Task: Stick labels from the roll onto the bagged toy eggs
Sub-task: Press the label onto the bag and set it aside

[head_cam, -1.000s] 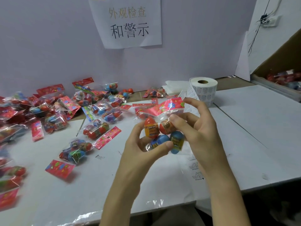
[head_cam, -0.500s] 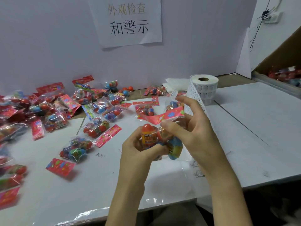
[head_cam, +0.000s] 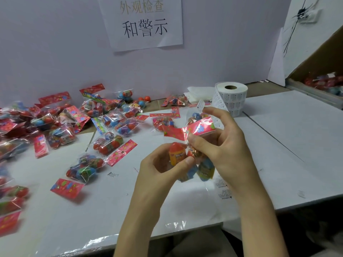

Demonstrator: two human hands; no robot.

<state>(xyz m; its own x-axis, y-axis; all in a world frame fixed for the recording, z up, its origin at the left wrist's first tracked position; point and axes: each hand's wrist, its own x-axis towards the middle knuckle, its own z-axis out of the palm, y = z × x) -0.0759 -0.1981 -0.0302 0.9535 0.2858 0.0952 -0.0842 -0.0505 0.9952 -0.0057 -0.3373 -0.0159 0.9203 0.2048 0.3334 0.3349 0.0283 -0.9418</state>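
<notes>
Blurry bags (head_cam: 16,191), cut by left edge.

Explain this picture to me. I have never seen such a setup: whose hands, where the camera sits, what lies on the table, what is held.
No machine here: a person works with bare hands, and the one camera sits on their head, looking forward and down. The left hand and right hand together grip a clear bag of toy eggs with a red header, above a white table. More bagged eggs lie scattered at the left. Behind the hands stands a roll of labels; its loose strip trails towards the right hand. A paper sign hangs on the wall. Whether the held bag has its label yet cannot be told.
</notes>
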